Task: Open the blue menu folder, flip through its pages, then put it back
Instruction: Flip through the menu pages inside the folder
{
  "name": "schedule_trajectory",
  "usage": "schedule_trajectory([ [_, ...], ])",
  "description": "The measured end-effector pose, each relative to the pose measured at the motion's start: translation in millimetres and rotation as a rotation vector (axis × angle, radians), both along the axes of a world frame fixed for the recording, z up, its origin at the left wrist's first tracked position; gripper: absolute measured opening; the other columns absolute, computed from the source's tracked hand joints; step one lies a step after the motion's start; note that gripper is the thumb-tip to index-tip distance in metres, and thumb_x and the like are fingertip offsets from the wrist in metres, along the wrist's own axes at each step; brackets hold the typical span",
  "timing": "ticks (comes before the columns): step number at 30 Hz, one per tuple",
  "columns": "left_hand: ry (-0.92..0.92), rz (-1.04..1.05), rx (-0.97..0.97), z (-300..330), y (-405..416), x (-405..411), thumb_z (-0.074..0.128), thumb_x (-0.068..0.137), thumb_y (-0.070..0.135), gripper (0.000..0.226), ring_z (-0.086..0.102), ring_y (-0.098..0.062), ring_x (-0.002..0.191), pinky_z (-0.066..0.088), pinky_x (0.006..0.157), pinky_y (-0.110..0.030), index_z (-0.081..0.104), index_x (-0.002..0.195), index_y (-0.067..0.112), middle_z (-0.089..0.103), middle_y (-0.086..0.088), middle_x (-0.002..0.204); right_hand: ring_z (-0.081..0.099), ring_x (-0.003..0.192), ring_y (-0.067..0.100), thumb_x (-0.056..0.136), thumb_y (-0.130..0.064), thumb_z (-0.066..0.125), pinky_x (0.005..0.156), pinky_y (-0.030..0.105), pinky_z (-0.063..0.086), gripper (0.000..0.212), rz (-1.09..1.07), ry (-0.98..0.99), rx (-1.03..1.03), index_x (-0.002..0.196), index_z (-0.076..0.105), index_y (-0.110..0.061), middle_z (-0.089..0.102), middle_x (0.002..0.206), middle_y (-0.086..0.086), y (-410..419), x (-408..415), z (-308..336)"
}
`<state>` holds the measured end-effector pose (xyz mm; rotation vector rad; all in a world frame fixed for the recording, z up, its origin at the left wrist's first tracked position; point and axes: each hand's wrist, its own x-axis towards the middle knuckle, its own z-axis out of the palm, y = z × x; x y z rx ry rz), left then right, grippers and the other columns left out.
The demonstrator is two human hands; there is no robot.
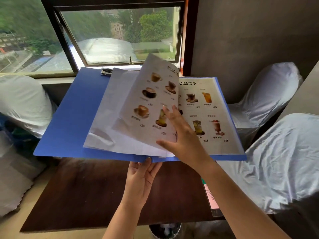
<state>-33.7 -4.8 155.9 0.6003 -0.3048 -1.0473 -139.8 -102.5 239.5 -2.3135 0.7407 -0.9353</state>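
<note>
- Dark brown wood makes up the desk [86,195] below my arms, set under a window [119,35] with cloth-covered chairs [276,161] on both sides.
- My left hand [141,176] cups the blue menu folder [69,118] from beneath at its near edge, palm up, fingers curled on the spine.
- My right hand [181,135] is spread, thumb and fingers pinching a glossy page [148,100] mid-turn.
- I hold the folder open in the air above the desk's far edge, tilted toward me.
- Opening looks done and flipping is underway; closing and putting back remain.
- Its cover is stiff, matte plastic with a metal clip [106,71]; the thin sheets curl, printed with drink photos.
</note>
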Motion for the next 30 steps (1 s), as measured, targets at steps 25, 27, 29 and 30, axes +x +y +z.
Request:
schedule_trajectory([
  [25,0.071,0.020,0.016,1,7,1,0.053,0.075,-0.003,0.038,0.070,-0.022,0.093,0.058,0.068,-0.031,0.062,0.105,0.019,0.074,-0.007,0.099,0.044,0.120,0.040,0.081,-0.012,0.066,0.097,0.047,0.037,0.049,-0.693,0.019,-0.129,0.126,0.050,-0.006,0.049,0.130,0.027,-47,-107,-9],
  [27,0.057,0.023,0.015,1,5,4,0.053,0.075,-0.002,0.038,0.071,-0.021,0.092,0.058,0.068,-0.030,0.061,0.105,0.019,0.075,-0.006,0.098,0.060,0.102,0.029,0.084,-0.011,0.062,0.079,0.038,0.050,0.050,-0.602,-0.102,0.191,0.130,0.045,-0.012,0.060,0.116,0.022,-56,-130,-12],
  [29,0.041,0.019,0.014,0,3,6,0.053,0.074,-0.002,0.040,0.071,-0.021,0.091,0.058,0.067,-0.030,0.059,0.108,0.019,0.075,-0.006,0.098,0.069,0.074,0.013,0.088,-0.008,0.055,0.055,0.025,0.055,0.042,-0.401,-0.272,0.559,0.128,0.047,-0.018,0.072,0.090,0.008,-63,-145,-16],
  [30,0.035,0.013,0.012,-1,2,7,0.053,0.074,-0.002,0.041,0.071,-0.021,0.091,0.058,0.067,-0.030,0.058,0.109,0.019,0.075,-0.006,0.098,0.070,0.068,0.009,0.089,-0.006,0.053,0.050,0.022,0.054,0.037,-0.322,-0.289,0.651,0.123,0.051,-0.021,0.075,0.080,0.002,-66,-151,-19],
])
